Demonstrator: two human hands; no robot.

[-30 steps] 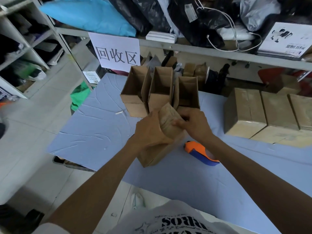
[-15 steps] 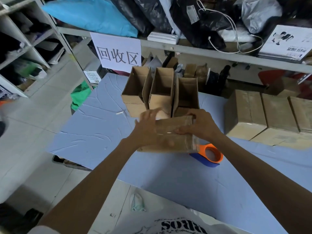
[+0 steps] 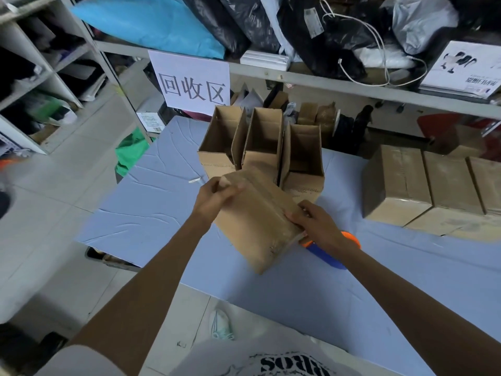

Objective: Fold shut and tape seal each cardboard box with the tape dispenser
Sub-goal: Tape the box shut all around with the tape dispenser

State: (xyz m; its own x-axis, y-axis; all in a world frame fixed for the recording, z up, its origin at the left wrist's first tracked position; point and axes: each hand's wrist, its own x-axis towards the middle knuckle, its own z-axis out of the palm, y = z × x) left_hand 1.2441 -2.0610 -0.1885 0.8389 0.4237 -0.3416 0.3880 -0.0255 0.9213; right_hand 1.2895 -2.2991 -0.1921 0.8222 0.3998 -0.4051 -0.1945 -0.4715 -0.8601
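Some black lettering on the person's shirt (image 3: 292, 367) runs off the bottom edge and cannot be read whole. Above it, both hands carry the held box (image 3: 260, 218) tilted over the blue tabletop (image 3: 151, 213): the left hand (image 3: 214, 198) grips its far end with fingers curled round the corner, and the right hand (image 3: 317, 226) curls its fingers onto the near right end. Its flaps look closed and its top looks glossy, so it is probably taped already and only needs setting aside. The orange and blue tape dispenser (image 3: 328, 256) lies on the tabletop just beneath the right wrist, in neither hand. Farther back, three open boxes (image 3: 261, 142) stand upright side by side, unfolded and unsealed, which seems to be what is left. To the right, several sealed boxes (image 3: 398, 183) sit in a row, apparently done. Behind, a white sign (image 3: 192, 82) reads "回收区"; print on a booklet (image 3: 461, 69) on the shelf is too small to read.
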